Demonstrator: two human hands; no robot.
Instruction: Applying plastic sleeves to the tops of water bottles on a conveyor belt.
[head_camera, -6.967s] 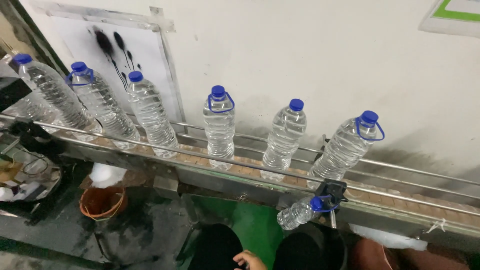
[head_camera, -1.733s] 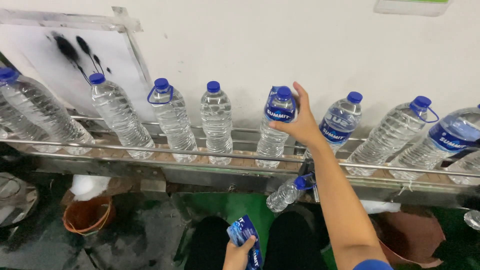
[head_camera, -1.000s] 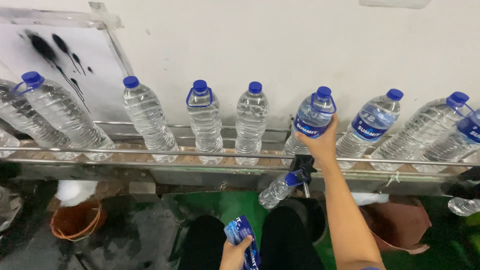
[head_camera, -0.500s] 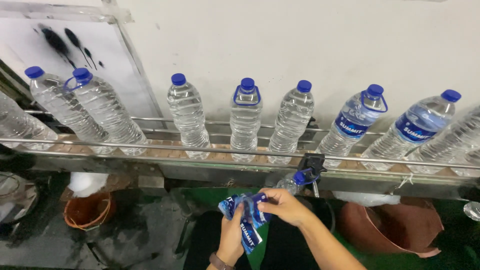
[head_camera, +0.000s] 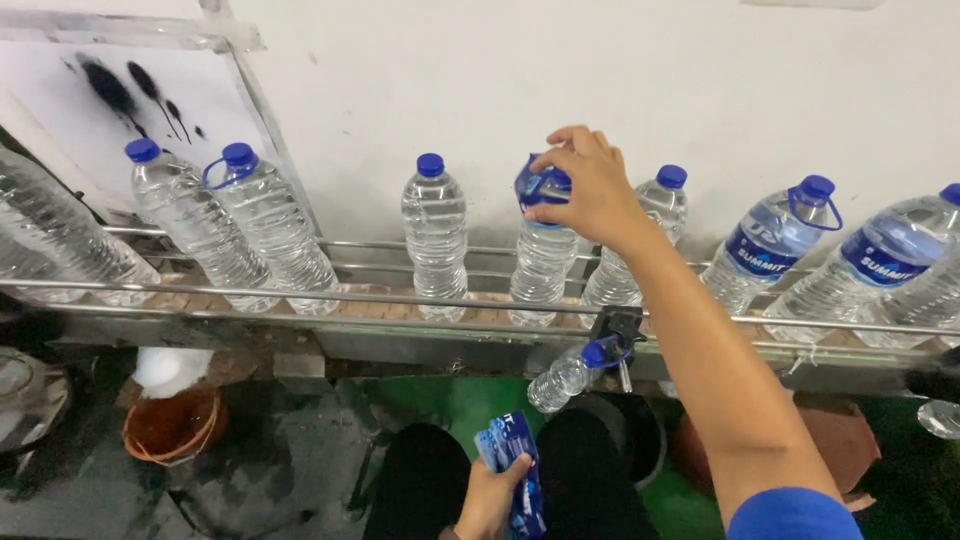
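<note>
1. The right hand covers the cap and neck of one bottle.
2. The leftmost bottle is cut off by the left edge.
3. The left hand and its blue label stack run past the bottom edge.
4. The rightmost bottle is partly cut off by the right edge.

One camera on the head looks down, close, at the belt of bottles toward 12 o'clock.
</note>
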